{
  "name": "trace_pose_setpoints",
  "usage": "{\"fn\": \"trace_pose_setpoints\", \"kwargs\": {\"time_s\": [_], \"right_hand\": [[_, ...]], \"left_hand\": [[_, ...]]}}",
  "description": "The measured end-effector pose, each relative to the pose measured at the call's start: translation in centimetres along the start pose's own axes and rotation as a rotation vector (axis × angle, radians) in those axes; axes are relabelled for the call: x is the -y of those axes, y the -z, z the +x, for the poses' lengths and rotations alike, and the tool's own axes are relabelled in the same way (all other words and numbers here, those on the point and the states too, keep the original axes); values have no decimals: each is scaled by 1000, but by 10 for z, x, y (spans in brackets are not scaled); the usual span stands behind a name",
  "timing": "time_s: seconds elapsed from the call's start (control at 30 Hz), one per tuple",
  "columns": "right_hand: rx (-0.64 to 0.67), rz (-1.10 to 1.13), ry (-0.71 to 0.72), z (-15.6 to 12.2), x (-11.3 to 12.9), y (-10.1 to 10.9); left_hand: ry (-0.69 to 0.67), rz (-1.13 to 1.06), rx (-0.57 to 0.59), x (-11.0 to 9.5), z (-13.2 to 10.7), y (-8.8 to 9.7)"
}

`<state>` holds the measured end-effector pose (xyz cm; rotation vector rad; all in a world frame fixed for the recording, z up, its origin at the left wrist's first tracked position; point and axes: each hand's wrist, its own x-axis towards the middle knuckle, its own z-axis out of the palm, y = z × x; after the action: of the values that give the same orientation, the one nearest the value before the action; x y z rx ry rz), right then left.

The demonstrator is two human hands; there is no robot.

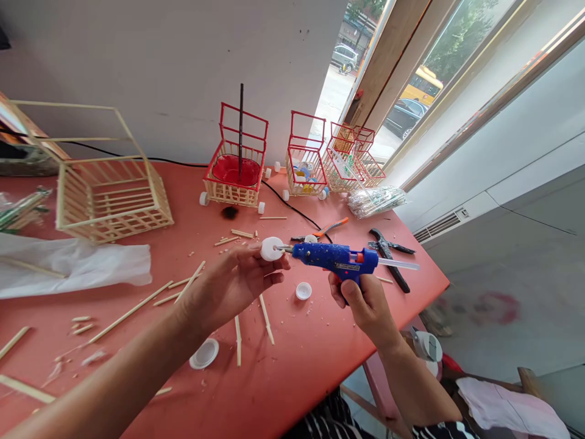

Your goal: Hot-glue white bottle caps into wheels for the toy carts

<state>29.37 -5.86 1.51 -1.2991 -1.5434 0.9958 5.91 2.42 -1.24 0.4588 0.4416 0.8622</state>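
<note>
Between its fingertips, my left hand [249, 271] pinches a white bottle cap [271, 249] above the table. My right hand [361, 299] is wrapped round the handle of a blue hot glue gun [336, 258], a clear glue stick [398, 264] poking from its back end. The gun's metal nozzle reaches the face of the cap; whether it touches I cannot tell. Below the gun a loose white cap [303, 291] lies on the table. A white lid [204, 353] rests near my left forearm.
On the red table [283, 390] are scattered wooden sticks [132, 311]. An unpainted stick basket [114, 195] stands left; behind are red-trimmed carts, one [235, 177] holding a red bowl and brush. Orange-handled pliers [336, 227] and black-handled cutters [393, 259] lie at right. A black cable [292, 201] crosses behind.
</note>
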Motion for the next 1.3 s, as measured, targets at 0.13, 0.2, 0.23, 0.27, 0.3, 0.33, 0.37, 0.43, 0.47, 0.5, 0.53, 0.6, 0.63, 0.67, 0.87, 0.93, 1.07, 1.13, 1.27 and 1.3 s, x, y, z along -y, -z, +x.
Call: {"fn": "trace_pose_setpoints", "kwargs": {"time_s": [0.13,0.2,0.23,0.27,0.3,0.33,0.37,0.43,0.47,0.5,0.53,0.6,0.63,0.67,0.87,0.93,1.07,1.13,1.27,1.3], "right_hand": [[0,-26,-6,0,0,0],[5,-40,0,1,0,0],[8,-48,5,1,0,0],[9,-55,9,1,0,0],[11,-63,11,1,1,0],[11,-70,12,2,1,0],[14,-75,13,2,1,0],[18,-79,11,2,0,0],[18,-79,10,2,0,0],[17,-79,9,2,0,0],[15,-80,9,2,0,0],[14,-90,9,1,-1,0],[15,-96,8,1,-1,1],[16,-101,6,1,-1,1],[0,-116,-1,1,-1,1],[3,-107,2,1,-1,1],[7,-111,7,1,-1,2],[3,-130,14,0,-1,2],[-1,-153,34,0,1,2],[-3,-157,35,0,1,2]], "left_hand": [[-2,-4,3,0,0,1],[-3,-8,3,1,0,1],[-3,-11,5,1,0,1],[-4,-13,7,1,0,1],[-4,-16,9,1,0,2],[-4,-18,10,1,0,2],[-4,-20,10,1,0,2],[-2,-19,10,1,0,2],[-2,-17,11,1,0,2],[-2,-14,12,1,0,1],[-4,-11,14,1,0,1],[-9,-6,18,1,0,1],[-11,-3,19,1,0,1],[-12,0,19,1,0,2],[-8,8,19,1,0,2],[-4,12,16,1,0,1],[-6,13,9,0,0,0],[-4,8,4,0,0,0],[5,-7,3,1,0,0],[5,-10,3,1,0,1]]}}
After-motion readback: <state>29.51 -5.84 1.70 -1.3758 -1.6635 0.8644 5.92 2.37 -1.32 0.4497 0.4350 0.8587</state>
